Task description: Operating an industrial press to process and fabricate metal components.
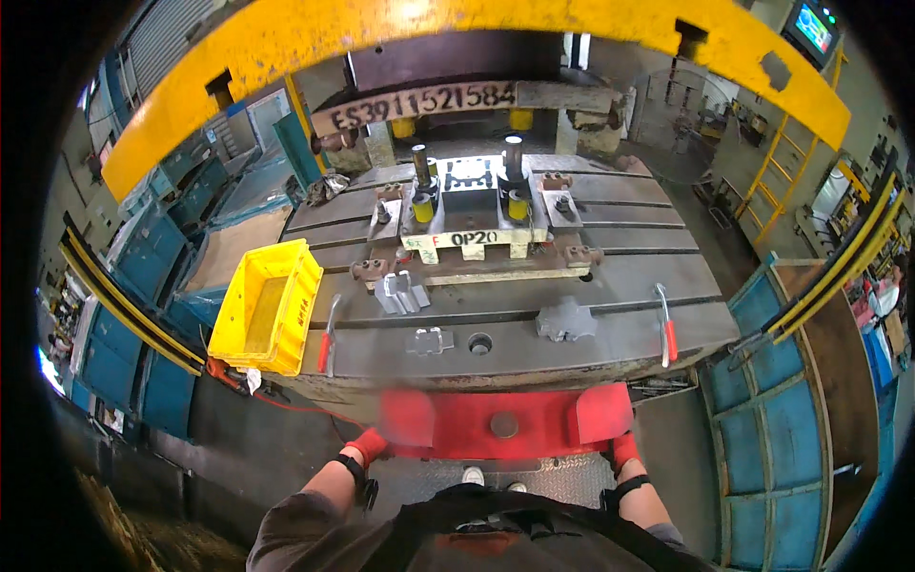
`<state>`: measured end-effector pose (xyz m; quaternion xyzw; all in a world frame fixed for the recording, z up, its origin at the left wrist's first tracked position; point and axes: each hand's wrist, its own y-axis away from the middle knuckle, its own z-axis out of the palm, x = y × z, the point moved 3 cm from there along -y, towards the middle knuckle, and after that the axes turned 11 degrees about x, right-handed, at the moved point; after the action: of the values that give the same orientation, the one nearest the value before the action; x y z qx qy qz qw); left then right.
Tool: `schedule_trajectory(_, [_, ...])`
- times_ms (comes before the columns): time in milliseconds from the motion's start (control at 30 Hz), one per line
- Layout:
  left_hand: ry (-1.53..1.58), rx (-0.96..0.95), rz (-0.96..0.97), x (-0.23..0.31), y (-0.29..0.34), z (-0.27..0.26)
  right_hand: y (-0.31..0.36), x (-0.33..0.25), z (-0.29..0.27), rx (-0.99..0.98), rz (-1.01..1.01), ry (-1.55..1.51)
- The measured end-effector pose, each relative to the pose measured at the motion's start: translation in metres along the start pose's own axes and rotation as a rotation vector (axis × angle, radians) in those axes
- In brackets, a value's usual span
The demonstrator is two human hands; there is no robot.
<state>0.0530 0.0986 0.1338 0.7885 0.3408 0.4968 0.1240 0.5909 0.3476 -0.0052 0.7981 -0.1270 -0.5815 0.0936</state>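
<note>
A long pale label strip (424,102) with dark characters is seen at twelve o'clock on the press. A cream plate (474,240) is fixed below it. A lit screen (813,27) is mounted at one o'clock.

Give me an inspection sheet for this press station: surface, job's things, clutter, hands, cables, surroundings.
Surface: grey slotted press table, worn, round hole near the front edge.
Job's things: red panel held level below the table's front edge; die block with two upright posts at the table's middle.
Clutter: three grey metal parts lying loose before the die; two red-handled tools near the left and right edges; yellow bin at the left edge.
Hands: left hand and right hand, both in red gloves, at the panel's two ends.
Cables: red cord trailing below the bin.
Surroundings: yellow press frame overhead, blue crates on both sides.
</note>
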Motion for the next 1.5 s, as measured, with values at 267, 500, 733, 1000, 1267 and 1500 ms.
schedule_trajectory(267, [-0.066, -0.011, 0.173, -0.023, -0.027, 0.003, 0.017, -0.038, 0.008, 0.135, 0.029, -0.065])
schedule_trajectory(500, [-0.118, -0.025, 0.348, -0.047, -0.055, 0.007, -0.008, -0.002, -0.016, -0.159, -0.357, 0.387])
schedule_trajectory(733, [-0.105, -0.047, 0.416, -0.078, -0.057, 0.005, -0.006, -0.004, -0.018, 0.385, -0.019, 0.345])
schedule_trajectory(1000, [0.22, -0.185, 0.044, -0.031, -0.005, -0.016, 0.022, -0.01, -0.023, 0.318, 0.295, -0.147])
schedule_trajectory(1267, [0.204, -0.096, 0.024, 0.01, 0.04, -0.111, 0.055, -0.169, -0.055, 0.832, 0.037, -0.149])
schedule_trajectory(1500, [0.336, 0.124, 0.481, 0.229, 0.04, -0.147, -0.06, -0.212, 0.01, 0.399, -0.222, -0.392])
